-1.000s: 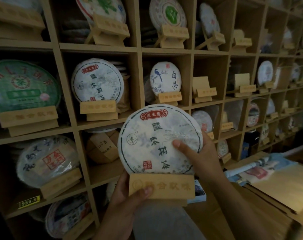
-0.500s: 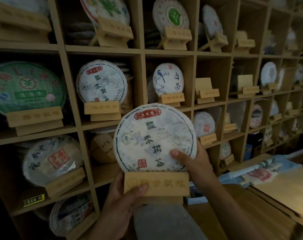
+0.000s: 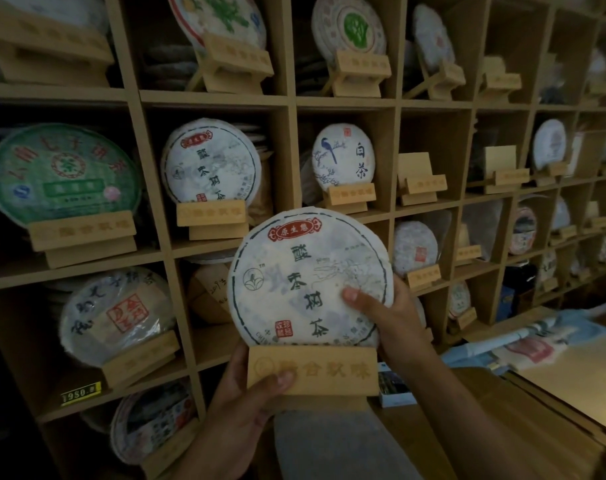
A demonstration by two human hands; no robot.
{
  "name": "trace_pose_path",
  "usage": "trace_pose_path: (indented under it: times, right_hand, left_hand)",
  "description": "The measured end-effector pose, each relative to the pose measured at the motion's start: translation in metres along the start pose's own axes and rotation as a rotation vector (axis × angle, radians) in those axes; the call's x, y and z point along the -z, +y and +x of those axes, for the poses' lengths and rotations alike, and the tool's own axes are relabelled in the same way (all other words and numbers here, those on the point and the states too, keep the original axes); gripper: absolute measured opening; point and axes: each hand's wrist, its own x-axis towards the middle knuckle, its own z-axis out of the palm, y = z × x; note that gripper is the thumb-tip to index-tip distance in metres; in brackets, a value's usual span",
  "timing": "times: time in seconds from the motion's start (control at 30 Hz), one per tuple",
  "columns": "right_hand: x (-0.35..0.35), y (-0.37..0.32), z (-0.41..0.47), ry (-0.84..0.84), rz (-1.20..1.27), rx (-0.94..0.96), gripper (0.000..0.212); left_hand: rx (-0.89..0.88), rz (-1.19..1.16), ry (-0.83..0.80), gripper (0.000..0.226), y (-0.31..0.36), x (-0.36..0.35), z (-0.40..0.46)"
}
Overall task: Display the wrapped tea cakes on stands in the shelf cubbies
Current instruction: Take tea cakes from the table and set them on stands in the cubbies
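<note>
The left hand [image 3: 246, 407] grips the wooden stand [image 3: 312, 370] from below, thumb curled over its lower front face. The right hand [image 3: 388, 317] holds the wrapped tea cake [image 3: 310, 277] by its right rim, thumb pressed flat on the paper face and fingers hidden behind. The cake sits upright in the stand's slot, both held in the air in front of the shelf [image 3: 291, 157], touching no board.

Directly behind the cake's upper edge runs a horizontal shelf board. Up and to the right of the right hand, an empty stand [image 3: 419, 183] sits in a cubby with open room above it. Up and to the left of the left hand, a matching cake [image 3: 211, 161] fills its cubby.

The held cake is round, wrapped in white paper with a dashed dark ring, a red cartouche at top, dark vertical characters, a small leaf emblem at left and a red seal near the bottom. The stand bears carved characters.
</note>
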Motion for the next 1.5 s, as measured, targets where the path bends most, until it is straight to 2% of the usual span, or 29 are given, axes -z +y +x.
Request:
trace_pose_path:
  times: [0.03, 0.17, 0.27, 0.47, 0.63, 0.73, 0.8, 0.87, 0.97, 1.07, 1.2, 1.37, 1.5]
  right_hand:
    - [0.0, 0.001, 0.0, 0.014, -0.014, 0.017, 0.045]
    - [0.001, 0.002, 0.001, 0.015, -0.076, 0.062, 0.058]
    - [0.001, -0.002, -0.001, -0.01, -0.15, 0.112, 0.045]
    - [-0.001, -0.003, -0.002, 0.0, -0.287, 0.291, 0.042]
    - [-0.007, 0.012, 0.001, 0.181, -0.304, 0.32, 0.037]
    - [-0.01, 0.022, 0.001, 0.211, -0.26, 0.225, 0.023]
    - [-0.013, 0.03, -0.002, 0.121, -0.151, 0.035, 0.02]
    - [-0.018, 0.04, -0.004, 0.015, -0.112, -0.07, 0.025]
    - [-0.027, 0.053, -0.003, -0.119, -0.158, -0.1, 0.042]
    - [-0.035, 0.063, 0.003, -0.158, -0.206, -0.116, 0.065]
    - [-0.042, 0.079, 0.013, -0.153, -0.222, -0.147, 0.061]
    - [-0.045, 0.1, 0.033, -0.176, -0.226, -0.191, 0.058]
    - [-0.041, 0.125, 0.05, -0.193, -0.24, -0.242, 0.061]
  left_hand:
    - [0.004, 0.002, -0.001, 0.118, 0.0, 0.0, 0.0]
    - [-0.002, 0.003, 0.01, 0.117, -0.001, 0.0, -0.001]
    - [-0.008, 0.012, 0.02, 0.119, -0.003, -0.001, -0.002]
    - [-0.033, 0.008, 0.036, 0.12, -0.006, -0.004, -0.003]
    - [-0.046, 0.013, 0.051, 0.116, -0.005, -0.002, -0.001]
    - [-0.064, 0.03, 0.09, 0.116, -0.002, 0.006, 0.002]
    - [-0.073, 0.034, 0.119, 0.116, 0.001, 0.015, 0.003]
    - [-0.084, 0.021, 0.146, 0.112, 0.004, 0.024, 0.005]
    - [-0.098, 0.033, 0.176, 0.107, 0.007, 0.038, 0.007]
    - [-0.092, 0.028, 0.206, 0.105, 0.008, 0.051, 0.01]
    - [-0.088, 0.016, 0.233, 0.113, 0.006, 0.07, 0.017]
    - [-0.049, 0.044, 0.233, 0.109, 0.004, 0.1, 0.034]
    - [0.056, 0.098, 0.227, 0.101, -0.006, 0.131, 0.057]
